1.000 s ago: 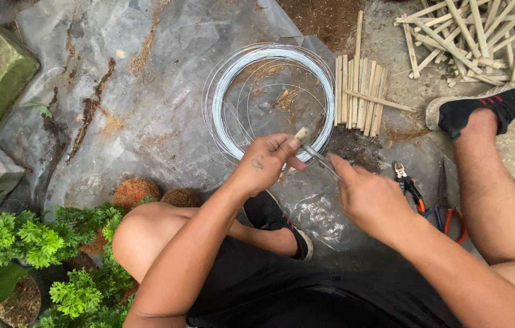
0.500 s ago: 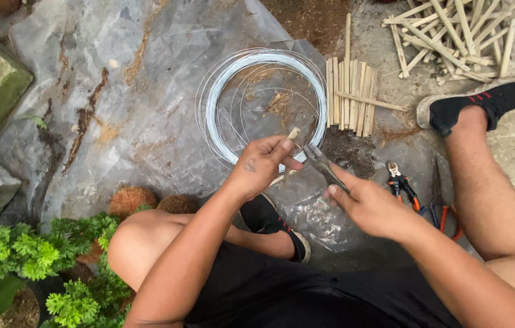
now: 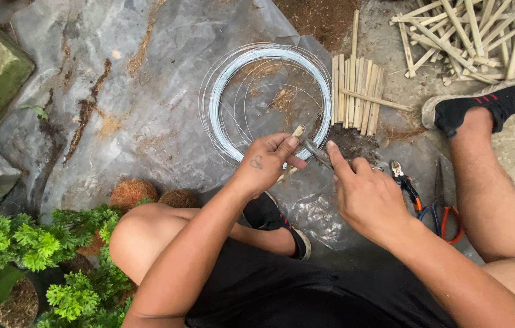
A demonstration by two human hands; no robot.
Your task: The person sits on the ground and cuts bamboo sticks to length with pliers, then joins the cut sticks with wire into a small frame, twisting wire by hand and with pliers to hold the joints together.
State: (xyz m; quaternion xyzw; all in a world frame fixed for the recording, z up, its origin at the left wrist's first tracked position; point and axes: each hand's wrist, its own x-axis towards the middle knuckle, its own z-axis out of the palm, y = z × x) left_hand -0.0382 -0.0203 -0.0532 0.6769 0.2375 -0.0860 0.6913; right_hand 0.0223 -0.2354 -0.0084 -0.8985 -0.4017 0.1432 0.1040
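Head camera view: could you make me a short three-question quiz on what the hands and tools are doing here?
1. True or false: the left hand holds a short pale bamboo stick.
2. What lies coiled on the grey plastic sheet? A) green rope B) silver wire coil C) garden hose
3. Which hand grips the thin grey metal blade?

Key: 1 true; 2 B; 3 the right hand.

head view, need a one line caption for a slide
Seated person's left hand grips a short bamboo stick while right hand works a metal tool beside a wire coil.
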